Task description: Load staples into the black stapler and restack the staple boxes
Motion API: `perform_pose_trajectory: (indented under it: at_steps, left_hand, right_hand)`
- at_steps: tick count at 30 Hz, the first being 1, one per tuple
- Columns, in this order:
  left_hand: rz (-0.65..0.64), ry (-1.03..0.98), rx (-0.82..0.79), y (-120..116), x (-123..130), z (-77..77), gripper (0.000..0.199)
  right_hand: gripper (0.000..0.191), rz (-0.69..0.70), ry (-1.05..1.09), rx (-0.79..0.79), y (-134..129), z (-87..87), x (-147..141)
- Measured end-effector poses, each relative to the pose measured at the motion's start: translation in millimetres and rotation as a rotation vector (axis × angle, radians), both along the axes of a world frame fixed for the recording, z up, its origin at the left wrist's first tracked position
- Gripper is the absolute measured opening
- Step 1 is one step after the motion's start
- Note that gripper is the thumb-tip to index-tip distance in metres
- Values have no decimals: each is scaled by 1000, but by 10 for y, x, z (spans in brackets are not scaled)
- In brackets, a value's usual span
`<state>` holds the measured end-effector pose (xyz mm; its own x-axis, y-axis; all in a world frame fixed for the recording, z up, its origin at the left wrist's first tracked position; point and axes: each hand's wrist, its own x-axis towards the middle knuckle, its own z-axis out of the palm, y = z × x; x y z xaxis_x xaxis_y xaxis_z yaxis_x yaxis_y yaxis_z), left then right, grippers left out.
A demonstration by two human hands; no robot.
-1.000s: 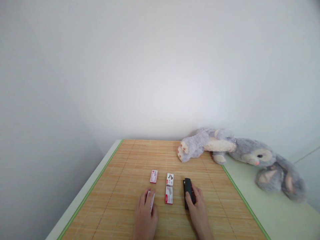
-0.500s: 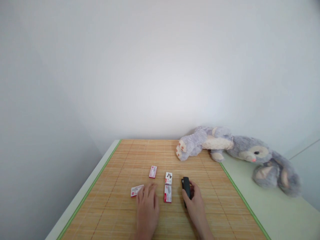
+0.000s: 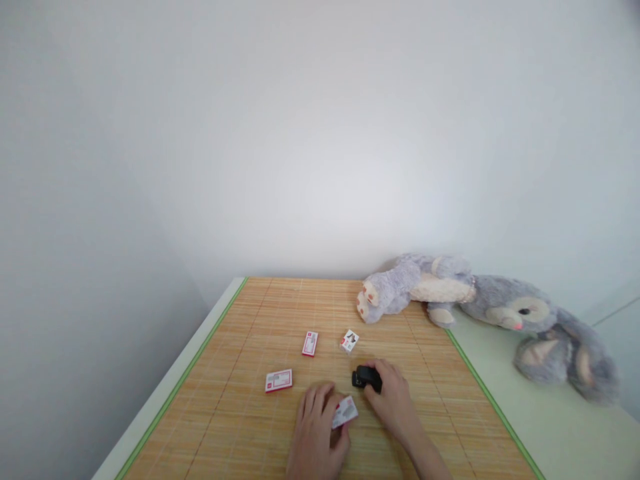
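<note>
A small white and red box [image 3: 345, 412] is between the thumb and fingers of my left hand [image 3: 316, 433], low in the centre. Just right of it, my right hand [image 3: 393, 400] is closed on a black stapler [image 3: 367, 377], whose end points left. A small white box with a dark picture [image 3: 350, 341] lies tilted beyond the stapler. Two flat white boxes with red edges rest on the mat, one further back [image 3: 310, 343] and one nearer, to the left [image 3: 279, 381].
A bamboo mat [image 3: 225, 400] with green edging covers much of the pale table [image 3: 565, 427]. A grey plush rabbit [image 3: 445, 287] lies along the back right, against the white wall [image 3: 320, 133].
My left hand has moved right and taken hold of a box. The stapler has turned leftward in my right hand. The box with the dark picture has shifted back and rotated.
</note>
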<state>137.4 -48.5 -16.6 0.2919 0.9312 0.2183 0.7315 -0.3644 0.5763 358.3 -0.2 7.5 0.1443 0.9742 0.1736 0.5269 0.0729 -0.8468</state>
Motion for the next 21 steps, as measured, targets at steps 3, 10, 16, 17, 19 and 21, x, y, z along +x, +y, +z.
perform_pose_trajectory:
  at_steps: [3,10,16,17,19,21]
  left_hand:
    - [-65,31,32,-86,-115,-5,58]
    - [46,81,0,-1,-168,-31,43]
    - [87,94,-2,26,-137,-66,42]
    - [91,97,-2,30,-130,-71,42]
    - [89,95,9,38,-132,-87,42]
    - [91,68,36,34,-166,-116,41]
  right_hand:
    - [29,123,66,5,105,69,-254]
    - [29,102,411,31,170,-16,-631]
    - [27,-133,847,86,113,-188,-451]
    - [25,-157,899,95,94,-195,-397]
    - [23,-192,973,97,43,-197,-278]
    - [24,-217,1032,66,-37,-199,-150]
